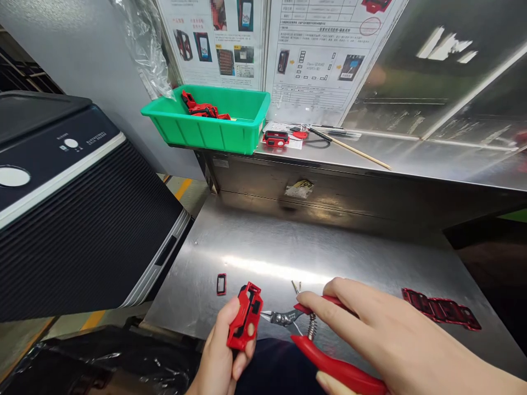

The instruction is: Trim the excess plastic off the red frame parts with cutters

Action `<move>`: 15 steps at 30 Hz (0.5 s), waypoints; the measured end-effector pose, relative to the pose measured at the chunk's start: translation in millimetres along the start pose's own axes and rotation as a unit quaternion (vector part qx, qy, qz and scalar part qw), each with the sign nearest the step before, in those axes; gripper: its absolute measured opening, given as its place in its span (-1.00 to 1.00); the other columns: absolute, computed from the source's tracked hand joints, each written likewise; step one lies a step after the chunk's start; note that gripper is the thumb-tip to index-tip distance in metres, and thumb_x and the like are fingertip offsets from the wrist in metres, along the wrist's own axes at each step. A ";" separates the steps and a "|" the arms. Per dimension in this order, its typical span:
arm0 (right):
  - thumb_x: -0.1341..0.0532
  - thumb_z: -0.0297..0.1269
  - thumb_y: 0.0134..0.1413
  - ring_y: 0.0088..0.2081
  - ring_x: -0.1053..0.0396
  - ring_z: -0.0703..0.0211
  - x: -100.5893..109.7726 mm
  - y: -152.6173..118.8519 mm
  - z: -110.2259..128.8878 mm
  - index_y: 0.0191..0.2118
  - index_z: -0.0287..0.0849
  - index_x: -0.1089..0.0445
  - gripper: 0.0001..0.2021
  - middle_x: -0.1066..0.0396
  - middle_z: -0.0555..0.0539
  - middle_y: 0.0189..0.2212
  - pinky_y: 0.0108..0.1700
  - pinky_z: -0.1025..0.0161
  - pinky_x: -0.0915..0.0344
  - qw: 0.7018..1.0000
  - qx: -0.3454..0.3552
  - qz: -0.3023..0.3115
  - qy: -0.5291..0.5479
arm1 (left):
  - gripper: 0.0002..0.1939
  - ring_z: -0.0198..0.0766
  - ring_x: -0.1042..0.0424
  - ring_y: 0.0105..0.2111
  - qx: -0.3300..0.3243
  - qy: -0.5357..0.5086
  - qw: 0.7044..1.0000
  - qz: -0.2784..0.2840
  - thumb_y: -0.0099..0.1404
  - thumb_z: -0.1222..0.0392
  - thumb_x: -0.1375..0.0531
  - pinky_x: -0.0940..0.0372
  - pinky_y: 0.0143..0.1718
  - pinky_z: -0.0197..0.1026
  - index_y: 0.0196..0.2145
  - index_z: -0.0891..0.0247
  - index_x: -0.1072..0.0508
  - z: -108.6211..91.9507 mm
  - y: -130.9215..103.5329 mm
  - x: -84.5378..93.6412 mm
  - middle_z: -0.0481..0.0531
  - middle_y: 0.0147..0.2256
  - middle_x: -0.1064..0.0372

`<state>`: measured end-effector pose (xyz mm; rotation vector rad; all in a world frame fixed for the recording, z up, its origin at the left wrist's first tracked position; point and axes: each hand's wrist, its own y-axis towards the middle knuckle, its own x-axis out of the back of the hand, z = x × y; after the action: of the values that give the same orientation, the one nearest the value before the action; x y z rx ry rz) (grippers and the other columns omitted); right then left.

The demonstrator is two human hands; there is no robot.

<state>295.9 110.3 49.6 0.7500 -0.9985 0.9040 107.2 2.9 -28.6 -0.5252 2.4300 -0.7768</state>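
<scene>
My left hand (pixel 222 354) holds a red and black plastic part (pixel 245 316) upright at the near edge of the steel bench. My right hand (pixel 379 334) grips red-handled cutting pliers (pixel 325 351), and their metal jaws (pixel 274 316) touch the right side of the part. A small red and black frame piece (pixel 221 284) lies on the bench just left of the part. A small metal clip (pixel 296 287) lies behind the pliers.
A strip of red parts (pixel 440 309) lies at the right of the steel bench (pixel 263 247). A green bin (pixel 206 129) with red parts sits on the raised shelf, beside another red part (pixel 276 139) and a wooden stick (pixel 358 152). A black machine (pixel 69 203) stands left.
</scene>
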 end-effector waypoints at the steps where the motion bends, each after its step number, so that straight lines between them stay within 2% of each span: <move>1: -0.25 -0.22 -0.03 -0.47 -0.37 0.08 -0.3 -0.9 -0.5 -0.06 -0.23 -0.34 -0.62 -0.36 -0.13 -0.40 -0.50 0.25 -0.38 1.000 -0.002 -0.009 0.003 | -0.41 -0.48 0.19 -0.74 0.001 -0.009 1.000 0.014 0.18 -0.26 -0.06 0.19 -0.64 -0.30 -0.75 0.26 -0.22 -0.5 -0.1 0.0 -0.20 -0.83 0.13; 6: -0.23 -0.22 -0.01 -0.42 -0.39 0.07 2.7 -0.4 -3.4 0.01 -0.20 -0.29 -0.58 -0.37 -0.16 -0.35 -0.46 0.26 -0.40 0.999 -0.016 -0.041 0.020 | -0.43 -0.48 0.25 -0.73 0.030 -0.052 0.995 0.078 0.14 -0.28 -0.09 0.26 -0.62 -0.26 -0.74 0.26 -0.24 -4.0 1.0 0.8 -0.21 -0.81 0.11; 10: -0.19 -0.21 0.05 -0.42 -0.37 0.09 10.5 11.8 -13.1 -0.03 -0.20 -0.30 -0.65 -0.35 -0.14 -0.36 -0.45 0.24 -0.38 0.997 -0.037 -0.061 -0.002 | -0.40 -0.50 0.25 -0.76 0.036 -0.069 0.991 0.108 0.08 -0.31 -0.15 0.27 -0.66 -0.29 -0.77 0.26 -0.22 -4.1 7.4 4.7 -0.22 -0.83 0.12; 13: -0.13 -0.18 0.09 -0.35 -0.36 0.03 24.7 31.1 -28.8 -0.01 -0.21 -0.29 -0.64 -0.34 -0.15 -0.32 -0.35 0.14 -0.36 0.987 -0.051 -0.136 -0.061 | -0.39 -0.54 0.21 -0.80 0.063 -0.094 0.985 0.133 -0.04 -0.32 -0.24 0.27 -0.70 -0.32 -0.82 0.27 -0.21 -1.7 16.7 10.4 -0.21 -0.85 0.13; 15: -0.12 -0.14 0.09 -0.30 -0.35 0.00 42.1 49.7 -42.2 -0.01 -0.22 -0.29 -0.62 -0.35 -0.16 -0.30 -0.28 0.11 -0.34 0.972 -0.063 -0.210 -0.089 | -0.38 -0.51 0.10 -0.80 0.065 -0.118 0.986 0.103 -0.10 -0.29 -0.30 0.14 -0.70 -0.34 -0.84 0.23 -0.13 -0.1 25.2 16.3 -0.18 -0.85 0.10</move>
<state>278.2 179.9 79.1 0.9015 -0.9937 0.4081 89.4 13.9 -50.2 -0.2923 2.1573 -0.7338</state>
